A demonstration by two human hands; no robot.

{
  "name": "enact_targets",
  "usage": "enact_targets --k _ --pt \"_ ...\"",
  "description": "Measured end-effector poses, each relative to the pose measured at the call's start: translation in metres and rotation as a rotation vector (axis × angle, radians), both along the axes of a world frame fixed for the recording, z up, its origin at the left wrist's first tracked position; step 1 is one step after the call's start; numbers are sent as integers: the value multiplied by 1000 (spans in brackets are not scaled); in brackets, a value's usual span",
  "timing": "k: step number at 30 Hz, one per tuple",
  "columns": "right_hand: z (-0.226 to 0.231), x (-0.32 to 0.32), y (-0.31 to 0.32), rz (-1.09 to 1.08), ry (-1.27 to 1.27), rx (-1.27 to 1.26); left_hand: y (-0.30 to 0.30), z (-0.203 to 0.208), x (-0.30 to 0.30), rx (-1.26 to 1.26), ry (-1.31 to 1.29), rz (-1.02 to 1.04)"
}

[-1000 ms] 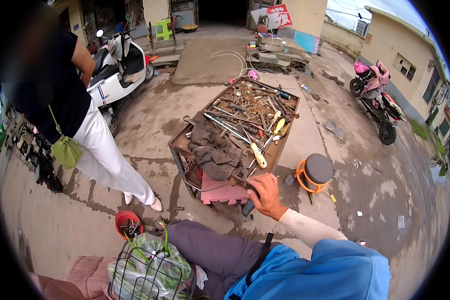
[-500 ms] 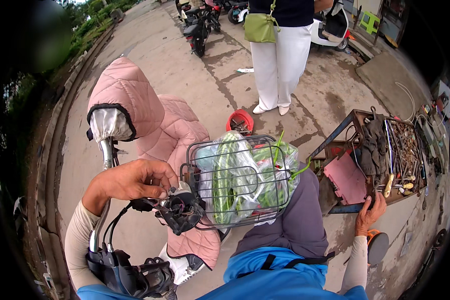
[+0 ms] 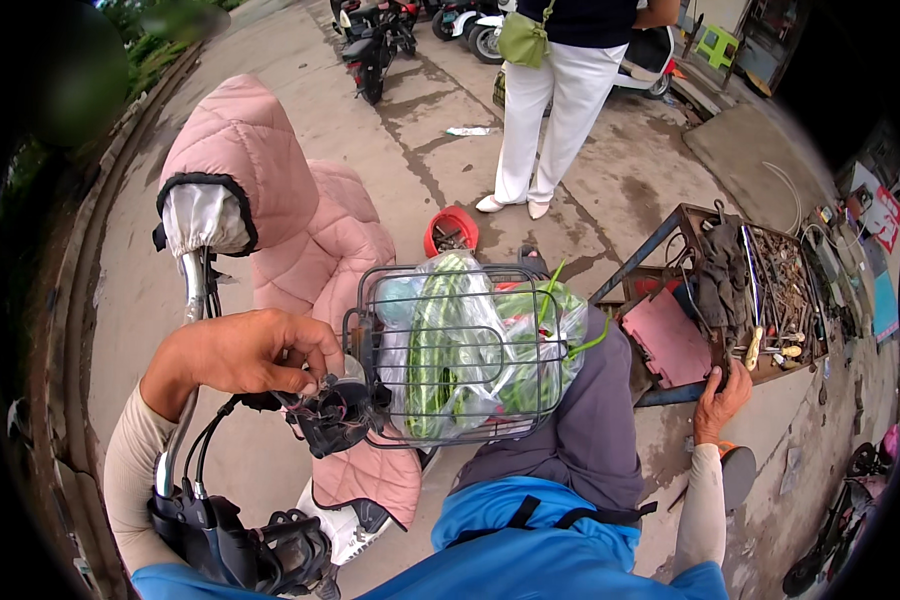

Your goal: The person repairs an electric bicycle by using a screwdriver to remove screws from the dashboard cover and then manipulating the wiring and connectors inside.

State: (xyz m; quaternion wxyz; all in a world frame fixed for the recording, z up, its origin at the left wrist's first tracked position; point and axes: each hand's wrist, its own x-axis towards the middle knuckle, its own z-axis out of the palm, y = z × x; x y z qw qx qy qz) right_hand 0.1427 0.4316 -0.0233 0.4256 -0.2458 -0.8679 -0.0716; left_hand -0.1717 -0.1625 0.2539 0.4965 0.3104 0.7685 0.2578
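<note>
My left hand [image 3: 255, 350] is closed in a pinch at a black part with loose wires [image 3: 332, 415], beside the silver handlebar [image 3: 178, 430] of a two-wheeler. Behind the fingers, the exact point of contact is hidden. A black wire basket [image 3: 457, 388] sits just right of it, holding long green gourds [image 3: 435, 345] and other green vegetables in clear plastic bags. Far to the right, my right hand [image 3: 722, 402] rests with fingers apart on the near edge of a metal tool tray [image 3: 670, 397], close to a pink panel [image 3: 667, 338] and a pale-handled tool [image 3: 754, 347].
Pink quilted covers [image 3: 240, 150] hang over the far grip and front. Beyond the basket, a red bowl [image 3: 451, 232] with metal pieces stands on the ground. A person in white trousers [image 3: 560, 125] stands farther off. Parked scooters [image 3: 370, 65] line the back.
The whole view has shifted slightly, so most things appear farther left and higher. My left hand stays at the wired part, and my right hand stays on the tray's edge.
</note>
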Motion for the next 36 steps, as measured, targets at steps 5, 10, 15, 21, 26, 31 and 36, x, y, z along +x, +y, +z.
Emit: enact_targets --k 5,10,15,21,26,31,36 --pt "1 -3 -1 18 7 1 -2 -2 2 15 44 -34" --pt "8 -11 -6 40 31 -3 -5 -2 14 6 120 -34" --pt "9 -7 -4 46 42 -2 4 1 16 -5 119 -10" --pt "15 -20 -17 118 83 -71 -12 -3 30 -77 246 156" --pt "16 -9 -16 130 153 -110 14 -8 82 -151 980 -303" --pt "14 -9 -15 172 202 -69 53 25 155 -290 1095 -163" --pt "11 -4 -10 152 151 -97 106 38 193 -283 1175 -175"
